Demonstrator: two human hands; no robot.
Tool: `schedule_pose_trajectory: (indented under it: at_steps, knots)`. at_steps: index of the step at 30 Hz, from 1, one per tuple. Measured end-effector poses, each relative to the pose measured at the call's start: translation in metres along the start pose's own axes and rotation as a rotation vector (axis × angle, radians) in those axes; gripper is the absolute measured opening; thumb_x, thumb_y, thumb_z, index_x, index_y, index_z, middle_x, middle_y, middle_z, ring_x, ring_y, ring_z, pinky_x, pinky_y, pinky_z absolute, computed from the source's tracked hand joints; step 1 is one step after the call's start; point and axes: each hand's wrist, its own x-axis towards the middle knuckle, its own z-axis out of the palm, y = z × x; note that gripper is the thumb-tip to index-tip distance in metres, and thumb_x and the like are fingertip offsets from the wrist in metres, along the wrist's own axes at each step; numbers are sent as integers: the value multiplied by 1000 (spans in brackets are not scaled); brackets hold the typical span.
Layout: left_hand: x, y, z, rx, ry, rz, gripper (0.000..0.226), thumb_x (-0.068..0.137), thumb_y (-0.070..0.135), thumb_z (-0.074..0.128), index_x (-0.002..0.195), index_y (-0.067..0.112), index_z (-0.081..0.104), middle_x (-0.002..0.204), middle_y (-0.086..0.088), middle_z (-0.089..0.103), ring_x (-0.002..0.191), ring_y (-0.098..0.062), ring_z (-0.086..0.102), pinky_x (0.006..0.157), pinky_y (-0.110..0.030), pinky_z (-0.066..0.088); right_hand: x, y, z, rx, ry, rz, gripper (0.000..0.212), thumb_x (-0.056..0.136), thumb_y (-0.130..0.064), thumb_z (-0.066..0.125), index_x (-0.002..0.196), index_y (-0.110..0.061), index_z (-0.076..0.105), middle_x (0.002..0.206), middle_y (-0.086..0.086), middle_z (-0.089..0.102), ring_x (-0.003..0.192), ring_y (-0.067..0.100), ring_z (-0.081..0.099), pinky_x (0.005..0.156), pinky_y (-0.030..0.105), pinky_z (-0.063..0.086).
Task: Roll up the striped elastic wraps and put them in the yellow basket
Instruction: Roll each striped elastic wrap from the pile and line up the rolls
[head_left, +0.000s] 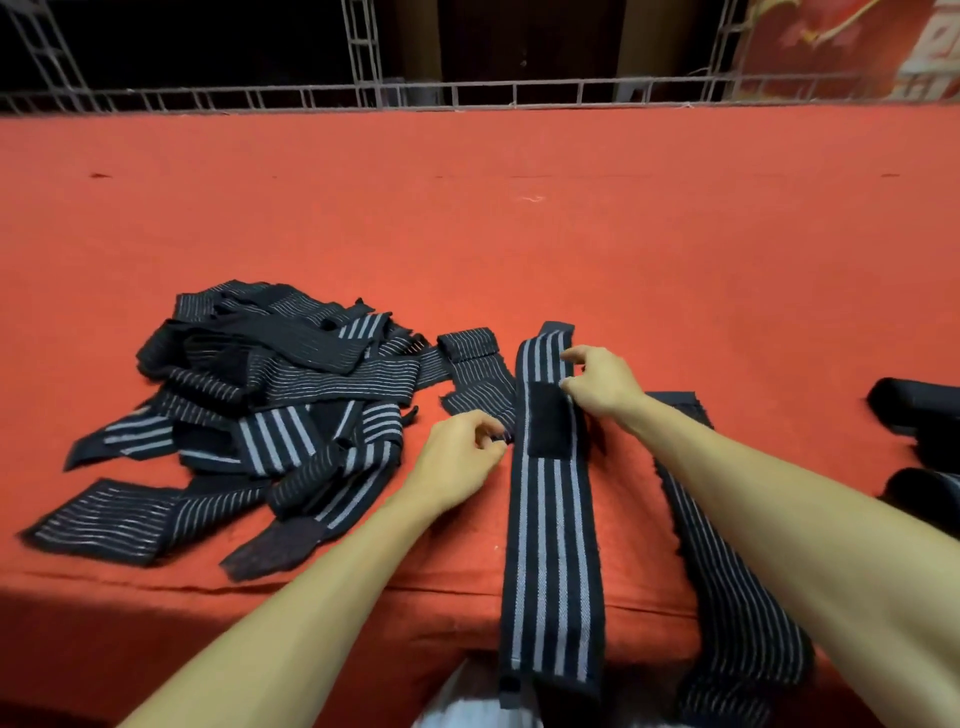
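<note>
At your far left lies a loose pile of striped wraps (249, 405), tangled and overlapping. They look light, limp and stretchy, so judge that any 1 you lift will drag its neighbours. Your left hand (457, 457) is curled with its fingertips at the left edge of the wide-striped wrap (550, 545); whether it actually nips the cloth cannot be told. That wrap lies flat and lengthwise in front of you, its near end hanging over the worktop edge, with a black patch (548, 421) on it between your hands. Your right hand (602, 384) pinches the wrap's right edge beside that patch. Soft webbing like this probably rolls best from 1 end, gripped across its full width and kept taut. A thin-striped wrap (727, 597) lies under your right forearm, and 2 dark rolls (919, 415) sit at the far right. The yellow basket is not in view. The worktop (519, 234) is covered in red cloth, likely grippy; behind it run a metal railing (363, 96) and a red banner (857, 47).
</note>
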Motion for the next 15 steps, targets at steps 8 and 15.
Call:
schedule_pose_trajectory:
  at_steps: [8,15]
  knots:
    - [-19,-23,-69,296,110,112,22,87,13,57,97,22,74,103,3,68,101,-17,59,93,-33,43,-26,-39,1,-151,-63,-222,38,88,-4,53,124,-8,64,132,8,61,123,23,54,98,23,37]
    - [-6,-84,-67,253,158,21,21,89,23,55,99,25,73,106,-1,61,113,-24,49,99,-40,38,-10,-65,40,-230,-195,-288,44,88,-4,52,132,-5,56,136,11,57,127,24,51,106,28,38]
